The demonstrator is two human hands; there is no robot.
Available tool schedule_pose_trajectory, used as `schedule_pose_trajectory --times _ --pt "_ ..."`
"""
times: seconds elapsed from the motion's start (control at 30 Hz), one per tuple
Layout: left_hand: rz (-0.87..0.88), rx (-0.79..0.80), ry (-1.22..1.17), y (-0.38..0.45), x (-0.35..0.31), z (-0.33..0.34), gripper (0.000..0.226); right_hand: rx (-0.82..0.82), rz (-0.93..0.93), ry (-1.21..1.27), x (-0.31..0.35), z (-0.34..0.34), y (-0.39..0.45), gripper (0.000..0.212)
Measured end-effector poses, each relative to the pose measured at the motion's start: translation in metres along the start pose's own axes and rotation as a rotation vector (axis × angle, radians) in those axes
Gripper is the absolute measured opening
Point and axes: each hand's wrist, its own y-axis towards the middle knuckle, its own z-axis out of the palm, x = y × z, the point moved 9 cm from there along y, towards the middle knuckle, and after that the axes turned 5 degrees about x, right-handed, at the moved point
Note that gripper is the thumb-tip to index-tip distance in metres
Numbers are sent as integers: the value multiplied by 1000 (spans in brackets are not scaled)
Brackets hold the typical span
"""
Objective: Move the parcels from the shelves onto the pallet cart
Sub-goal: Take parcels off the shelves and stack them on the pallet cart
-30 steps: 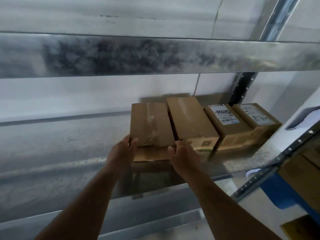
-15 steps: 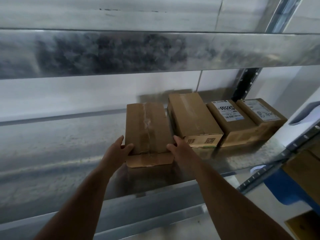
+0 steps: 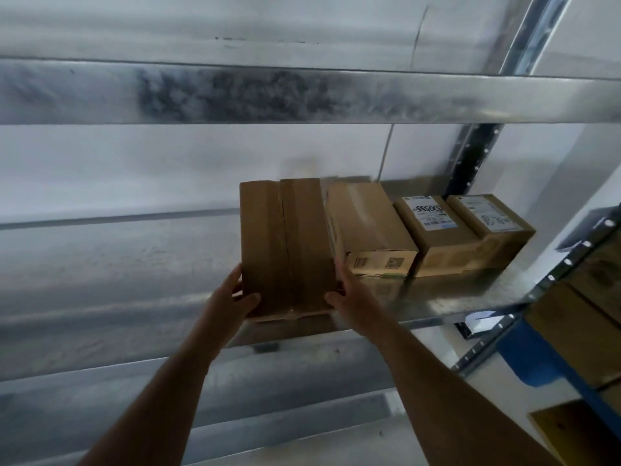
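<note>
Where it sat flat on the metal shelf (image 3: 117, 264) a second ago, taped parcel (image 3: 285, 247) now tipped up, left hand (image 3: 232, 299) and right hand (image 3: 349, 294) clasping its near corners (thumbs on top), three parcels (image 3: 369, 227) behind unmoved.

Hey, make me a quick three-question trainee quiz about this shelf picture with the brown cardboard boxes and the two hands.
1. True or false: both hands grip the leftmost taped brown cardboard box.
2. How many cardboard boxes are on the grey metal shelf, counting the gripped one?
3. Which boxes carry white labels on top? A: the two rightmost. B: the two leftmost.

Key
1. True: the left hand and right hand hold its near corners.
2. Four.
3. A: the third box and the fourth box.
</note>
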Motion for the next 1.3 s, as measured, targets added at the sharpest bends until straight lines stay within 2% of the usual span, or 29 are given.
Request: schedule_pose_trajectory --times 0.2,0.63,0.97,1.07,1.3 --pt "53 21 -25 -55 -3 26 59 -45 -98 2 -1 -10 -69 69" --pt "201 94 144 -169 -45 102 63 -183 -31 17 -35 -33 -214 65" --pt "330 204 207 -212 -73 168 65 -334 -33 78 -38 -74 -326 66" --pt "352 251 185 -216 -81 197 64 -405 3 140 -50 -92 -359 69" --pt "455 398 204 -229 -109 270 65 -638 23 91 -67 -132 -432 75"
